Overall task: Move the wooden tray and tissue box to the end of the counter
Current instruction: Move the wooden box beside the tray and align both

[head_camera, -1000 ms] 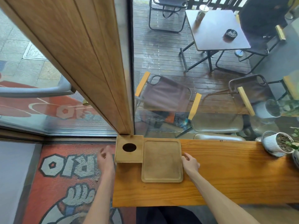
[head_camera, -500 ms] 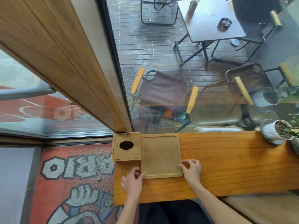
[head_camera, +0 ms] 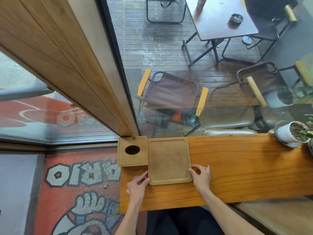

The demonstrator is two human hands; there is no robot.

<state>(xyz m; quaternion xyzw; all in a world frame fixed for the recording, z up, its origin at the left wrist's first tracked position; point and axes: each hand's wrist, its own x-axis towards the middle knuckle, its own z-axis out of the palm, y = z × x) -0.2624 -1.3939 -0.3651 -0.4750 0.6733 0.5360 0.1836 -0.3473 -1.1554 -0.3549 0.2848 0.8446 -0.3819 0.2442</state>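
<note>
A square wooden tissue box [head_camera: 132,153] with a dark oval hole in its lid stands at the far left end of the wooden counter [head_camera: 245,167], against the window post. The flat wooden tray [head_camera: 169,160] lies right beside it, touching its right side. My left hand [head_camera: 138,185] has its fingertips on the tray's near left corner. At the near right corner, the fingers of my right hand [head_camera: 201,177] curl onto the tray's rim. The tray rests flat on the counter.
A white potted plant [head_camera: 291,133] stands at the counter's far right, by the glass. Beyond the window are folding chairs [head_camera: 169,92] and a dark table [head_camera: 220,17]. The counter's left end drops off above a red painted floor [head_camera: 76,192].
My left hand came from beside the tissue box to the tray's near left corner. My right hand slid down the tray's right edge to its near corner. Tray and box stay in place.
</note>
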